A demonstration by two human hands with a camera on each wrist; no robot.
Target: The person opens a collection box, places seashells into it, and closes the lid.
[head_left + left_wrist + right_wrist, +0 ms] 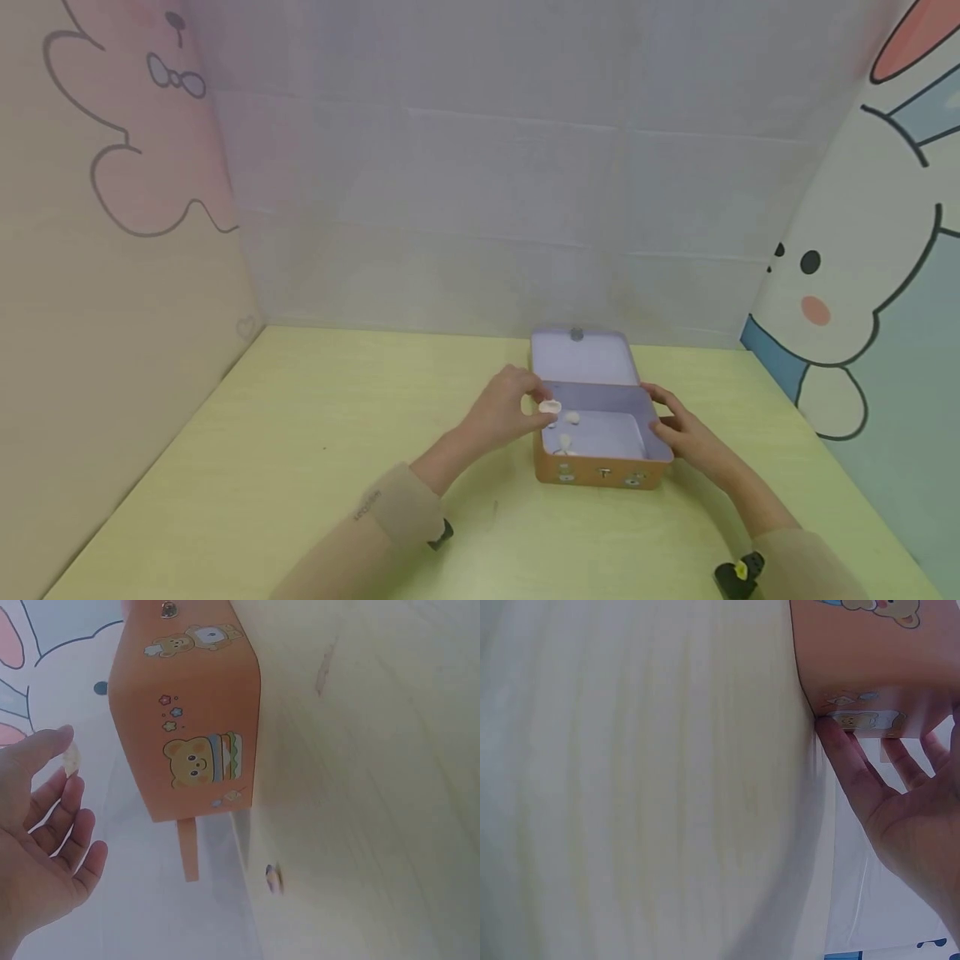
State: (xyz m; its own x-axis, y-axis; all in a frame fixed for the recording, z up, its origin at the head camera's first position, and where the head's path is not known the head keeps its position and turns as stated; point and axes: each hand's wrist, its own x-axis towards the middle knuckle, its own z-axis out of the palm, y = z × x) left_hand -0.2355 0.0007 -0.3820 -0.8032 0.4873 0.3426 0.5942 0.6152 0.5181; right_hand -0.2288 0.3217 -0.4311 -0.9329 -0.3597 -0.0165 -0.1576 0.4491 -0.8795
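Note:
An orange tin box [600, 473] with bear pictures and a lilac inside stands on the table, its lid [583, 358] tipped back. Over the box's left rim, my left hand [504, 407] pinches a small white seashell [551, 407] between thumb and forefinger. The same shell [71, 760] appears edge-on in the left wrist view, the other fingers loosely bent below it. A few small white pieces [572, 417] lie on the box floor toward its left. At the right side, my right hand [693, 442] holds the box wall, its fingers [847, 761] against the outside.
The box stands on a pale yellow table [337, 400] near the back wall [420, 208]. Side panels with a cartoon bear [161, 150] and rabbit [847, 275] flank it. A small dark-and-pale spot [274, 879] shows on the table in the left wrist view.

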